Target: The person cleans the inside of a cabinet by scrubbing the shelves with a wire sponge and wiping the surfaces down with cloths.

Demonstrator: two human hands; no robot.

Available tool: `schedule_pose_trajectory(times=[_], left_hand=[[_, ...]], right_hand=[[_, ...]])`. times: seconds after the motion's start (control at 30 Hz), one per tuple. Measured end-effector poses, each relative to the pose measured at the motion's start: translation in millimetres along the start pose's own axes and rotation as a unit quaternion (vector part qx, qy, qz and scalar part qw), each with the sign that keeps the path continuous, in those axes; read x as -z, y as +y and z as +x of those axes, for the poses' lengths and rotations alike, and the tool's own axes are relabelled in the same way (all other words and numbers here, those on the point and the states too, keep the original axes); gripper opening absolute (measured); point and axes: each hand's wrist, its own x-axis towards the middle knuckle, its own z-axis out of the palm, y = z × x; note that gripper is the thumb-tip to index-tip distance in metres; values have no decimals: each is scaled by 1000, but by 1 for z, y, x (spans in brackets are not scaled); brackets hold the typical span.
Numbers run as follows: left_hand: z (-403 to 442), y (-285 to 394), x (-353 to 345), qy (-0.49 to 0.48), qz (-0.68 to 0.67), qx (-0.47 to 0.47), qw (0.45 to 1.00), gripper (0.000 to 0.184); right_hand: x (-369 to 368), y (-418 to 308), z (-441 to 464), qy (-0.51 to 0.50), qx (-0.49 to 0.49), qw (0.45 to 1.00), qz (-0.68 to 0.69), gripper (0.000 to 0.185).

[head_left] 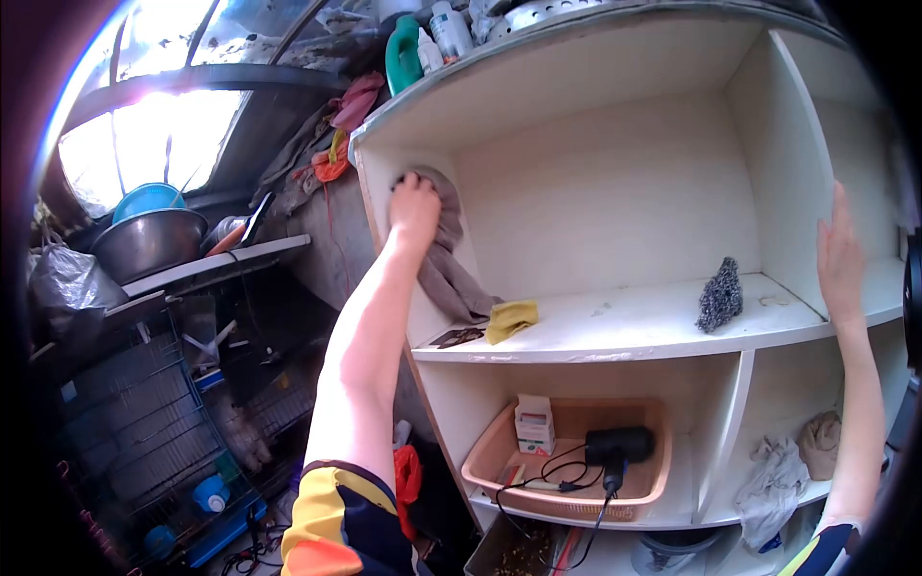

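My left hand (415, 206) is closed on a grey-brown cloth (447, 274), pressed to the inner left wall of the white shelf's upper compartment. The cloth hangs down to the shelf board. My right hand (840, 254), its fingers stretched out, lies against the front edge of the upright divider (788, 163). On the board below the cloth is a folded yellow cloth (512, 321), beside a dark patch (457, 338). A grey scouring pad (720, 296) stands on the board toward the right.
Below, an orange basket (471, 470) holds a hair dryer (619, 446) and a small white box (535, 425). Bottles (403, 56) stand on top of the shelf. At left are a metal basin (152, 245) and a wire cage (134, 422). Crumpled cloths (773, 480) lie lower right.
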Motion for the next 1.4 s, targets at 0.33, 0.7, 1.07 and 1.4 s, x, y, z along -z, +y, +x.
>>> schedule_pose_trajectory(times=[0.33,0.7,1.07,1.4], left_hand=[[13,-38,30,385,-299,245,838,22],[60,26,82,466,-356,240,774,27],[116,123,215,502,-427,83,748,40],[70,38,121,418,-347,159,824,48]], right_hand=[[1,-10,1,1,-1,998,-61,61],[6,-23,6,-11,-27,998,-52,60],[4,-25,7,-18,-48,996,-68,61],[19,-44,7,-11,-42,998,-43,52]])
